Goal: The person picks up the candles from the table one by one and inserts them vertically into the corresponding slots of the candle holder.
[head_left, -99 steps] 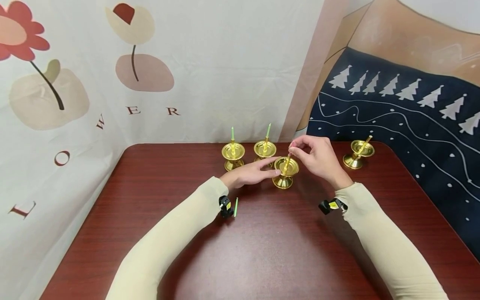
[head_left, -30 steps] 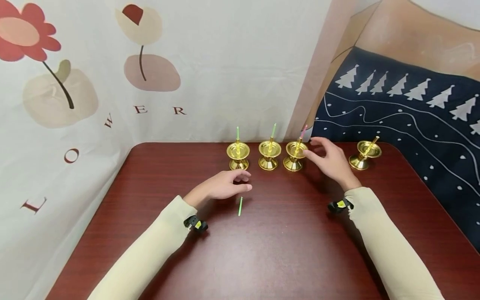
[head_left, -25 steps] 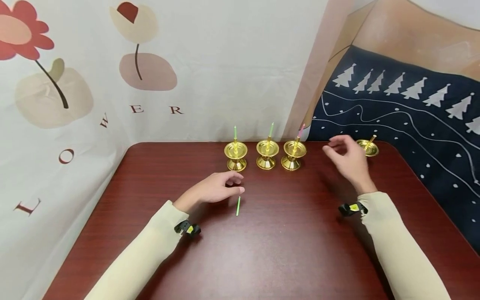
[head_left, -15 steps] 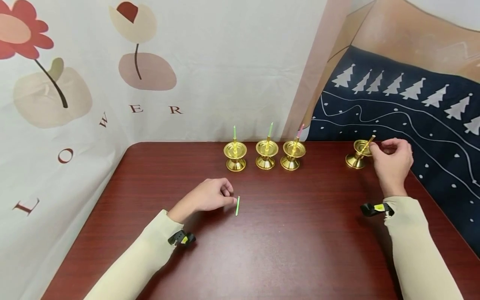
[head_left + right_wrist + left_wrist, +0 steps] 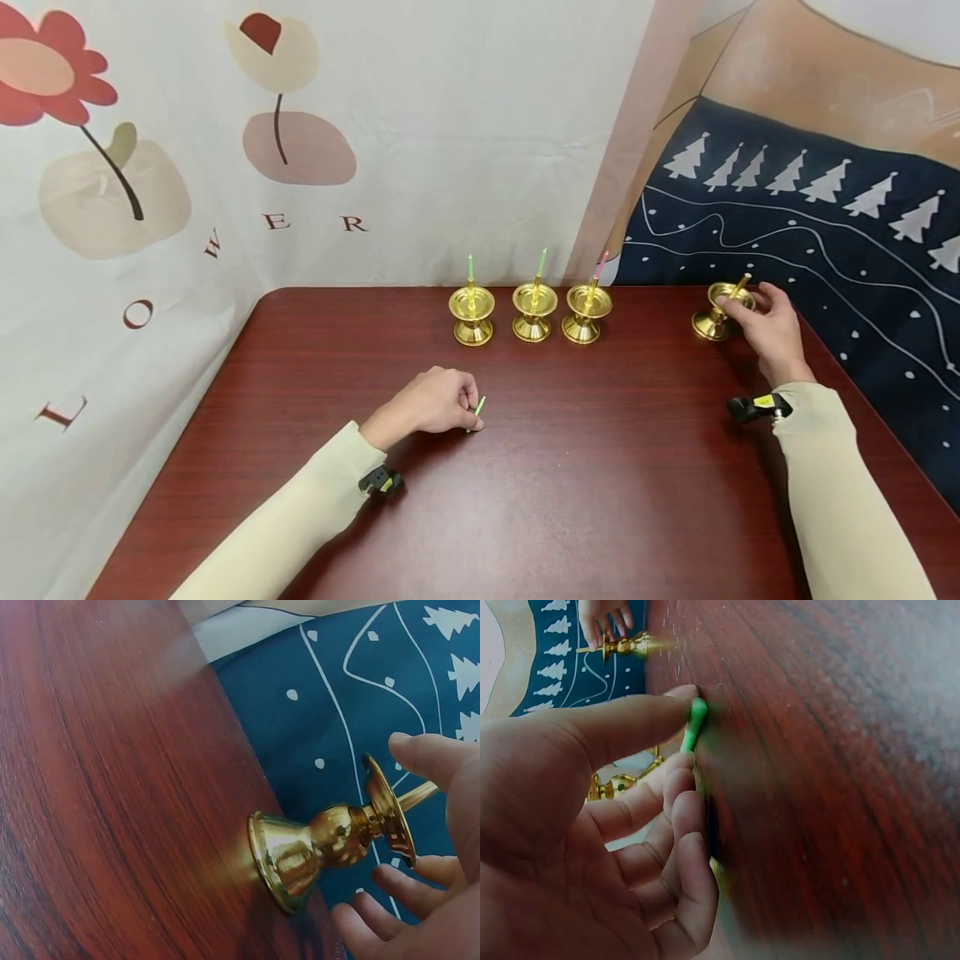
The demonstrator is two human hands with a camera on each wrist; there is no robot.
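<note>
My left hand [image 5: 435,402] pinches a thin green candle [image 5: 480,406] between thumb and fingers, low over the tabletop. In the left wrist view the green candle [image 5: 695,724] shows between the thumb and index fingertips. At the far right, my right hand [image 5: 776,333] reaches around the dish of a brass candle holder [image 5: 712,323]. The right wrist view shows thumb and fingers spread on either side of the dish of this candle holder [image 5: 341,836]; the thumb looks slightly apart from the rim, and finger contact is unclear. Its tilted brass stem bears no candle.
Along the back edge stand three brass candle holders: one with a green candle [image 5: 470,268], another with a green candle [image 5: 542,262], and one with a pink candle [image 5: 602,264]. The dark red wooden table [image 5: 570,500] meets printed cloths behind it.
My right hand let go of the pink candle, now upright in its holder at the back row, and moved right to the last holder. My left hand moved down and pinched the loose green candle.
</note>
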